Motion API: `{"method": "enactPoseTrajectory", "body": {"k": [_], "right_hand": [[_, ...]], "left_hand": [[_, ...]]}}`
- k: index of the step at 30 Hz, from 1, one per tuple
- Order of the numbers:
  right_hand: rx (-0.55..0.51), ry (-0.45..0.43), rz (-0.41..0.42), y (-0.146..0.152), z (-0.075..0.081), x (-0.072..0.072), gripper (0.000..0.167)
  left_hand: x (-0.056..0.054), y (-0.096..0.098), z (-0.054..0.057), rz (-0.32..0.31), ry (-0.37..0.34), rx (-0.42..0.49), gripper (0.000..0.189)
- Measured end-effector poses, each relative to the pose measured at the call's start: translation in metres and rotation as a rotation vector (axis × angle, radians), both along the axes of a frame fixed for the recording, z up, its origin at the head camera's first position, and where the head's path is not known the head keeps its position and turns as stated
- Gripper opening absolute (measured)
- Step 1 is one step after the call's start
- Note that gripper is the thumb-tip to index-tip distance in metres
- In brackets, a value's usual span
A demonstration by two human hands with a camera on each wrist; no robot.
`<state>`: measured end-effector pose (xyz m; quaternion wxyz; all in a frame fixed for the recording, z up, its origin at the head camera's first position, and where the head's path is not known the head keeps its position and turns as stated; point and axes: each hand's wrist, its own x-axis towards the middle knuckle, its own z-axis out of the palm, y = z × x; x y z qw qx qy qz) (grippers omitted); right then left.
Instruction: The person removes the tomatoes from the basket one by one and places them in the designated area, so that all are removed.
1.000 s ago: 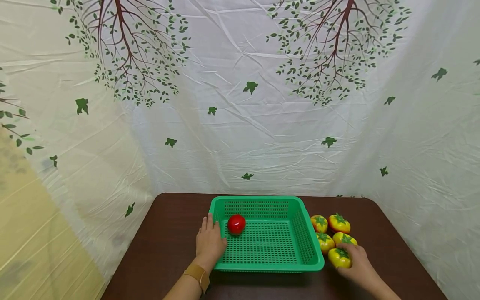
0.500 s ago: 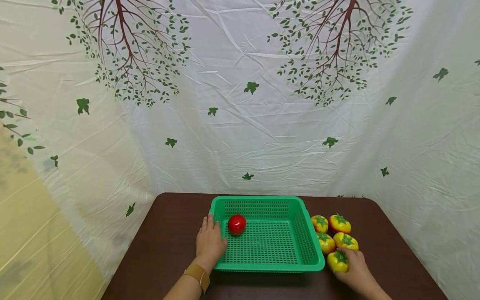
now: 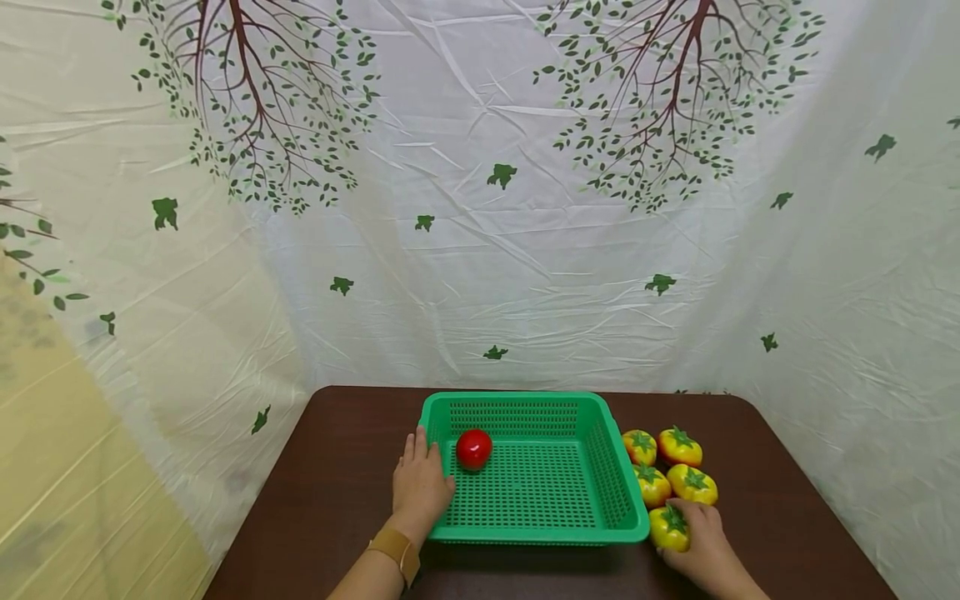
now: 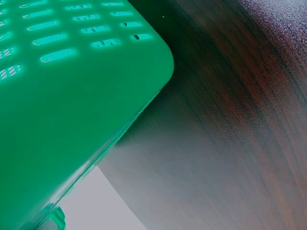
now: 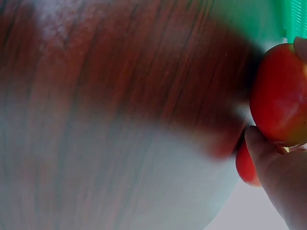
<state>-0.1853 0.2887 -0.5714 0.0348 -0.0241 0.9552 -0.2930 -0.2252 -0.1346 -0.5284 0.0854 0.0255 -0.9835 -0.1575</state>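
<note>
At the right front corner of the green basket (image 3: pixel 615 535), my right hand (image 3: pixel 705 550) grips a yellow-and-red tomato (image 3: pixel 663 530) with a green leafy top. In the right wrist view this tomato (image 5: pixel 277 98) shows its red underside between the fingers, close over the table. My left hand (image 3: pixel 422 485) lies with fairly straight fingers over the basket's left rim, the thumb on the inner side. Inside the basket, towards the left, sits one shiny red round fruit (image 3: pixel 473 449). The left wrist view has the basket's outer wall (image 4: pixel 86 105) but no fingers.
Several more yellow-and-red tomatoes (image 3: pixel 680 447) stand clustered on the dark wooden table (image 3: pixel 352 450), right beside the basket's right wall. A white cloth printed with trees and leaves (image 3: pixel 480 275) hangs behind and around the table.
My right hand has drawn the tomato it grips a little left and towards me, away from the cluster and up to the basket's corner. The left hand and the basket have stayed put.
</note>
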Motion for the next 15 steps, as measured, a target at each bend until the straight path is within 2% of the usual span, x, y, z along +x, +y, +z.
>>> {"method": "enactPoseTrajectory", "body": {"k": [15], "right_hand": [[0.017, -0.027, 0.017, -0.0018, -0.0039, -0.0005, 0.082]], "left_hand": [[0.0001, -0.0002, -0.0014, 0.003, 0.007, 0.01, 0.061]]}}
